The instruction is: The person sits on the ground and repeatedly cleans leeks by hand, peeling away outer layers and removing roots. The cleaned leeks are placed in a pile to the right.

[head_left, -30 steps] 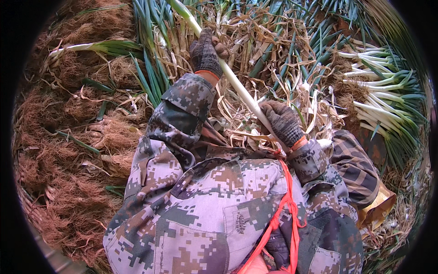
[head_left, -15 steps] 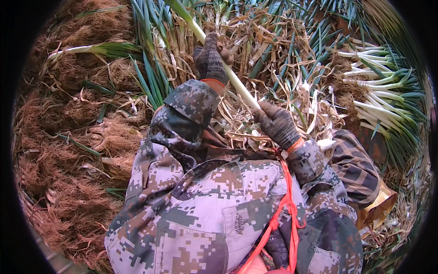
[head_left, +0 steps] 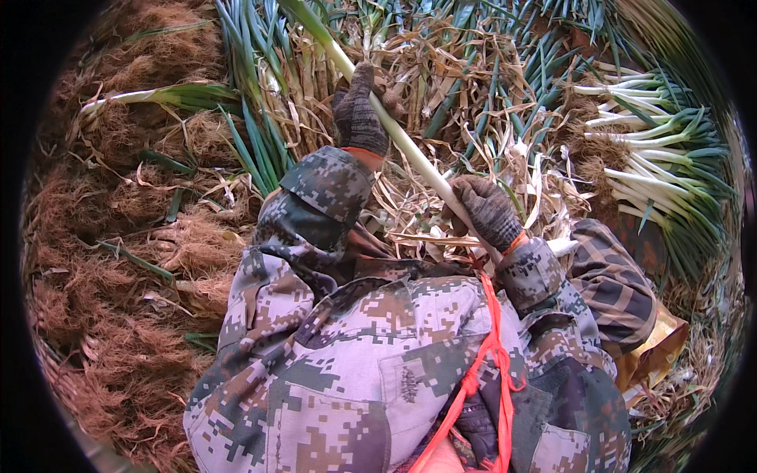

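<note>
One long green onion (head_left: 412, 150) is held aslant before a camouflage jacket (head_left: 331, 339), its green part toward the upper left and its white part toward the lower right. The stalk is gripped higher up by the left hand (head_left: 360, 112), in a dark knitted glove, and lower down by the right hand (head_left: 486, 211), also gloved and closed around the white part. Dry husks (head_left: 520, 169) are strewn beyond the right hand. Cleaned onions (head_left: 658, 169) are laid in a row at the right, and tangled brown roots (head_left: 118, 339) are heaped at the left. A red cord (head_left: 495, 347) is hung over the jacket; whether the dark stitching (head_left: 408, 384) there forms writing cannot be told.
</note>
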Demonstrator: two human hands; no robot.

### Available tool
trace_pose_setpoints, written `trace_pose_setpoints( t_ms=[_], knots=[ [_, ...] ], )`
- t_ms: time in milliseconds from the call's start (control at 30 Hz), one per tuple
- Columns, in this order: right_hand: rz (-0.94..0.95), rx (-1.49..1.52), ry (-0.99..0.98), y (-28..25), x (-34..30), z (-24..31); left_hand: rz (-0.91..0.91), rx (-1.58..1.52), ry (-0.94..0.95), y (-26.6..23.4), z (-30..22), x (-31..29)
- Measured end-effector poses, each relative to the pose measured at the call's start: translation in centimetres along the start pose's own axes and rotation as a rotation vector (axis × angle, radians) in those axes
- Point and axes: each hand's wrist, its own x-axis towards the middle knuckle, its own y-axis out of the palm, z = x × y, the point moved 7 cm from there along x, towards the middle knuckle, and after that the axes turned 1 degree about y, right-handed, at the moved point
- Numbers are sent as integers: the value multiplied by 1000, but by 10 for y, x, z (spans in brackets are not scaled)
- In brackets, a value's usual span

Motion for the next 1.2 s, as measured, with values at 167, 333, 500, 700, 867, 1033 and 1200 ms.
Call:
trace_pose_setpoints(
  t_ms=[167,333,500,700,867,1033,1200],
  knots=[
    [5,-24,-48,3,-13,8,306,-85,88,21,-13,3],
    [-285,-1084,-567,24,-33,49,54,-178,-267,14,8,11],
    [-222,-1257,-580,17,-46,43,-124,-63,22,6,-24,10],
    [-436,-540,-627,-34,-44,30,23,-141,119,5,-46,27],
    [-331,601,-332,-43,-21,0,296,-414,61,-20,-58,74],
    [-37,766,-273,-43,-40,19,213,-247,203,-46,-94,97],
    [-378,-850,-850,-55,-89,54,409,-360,83,-40,-133,103]
  ],
)
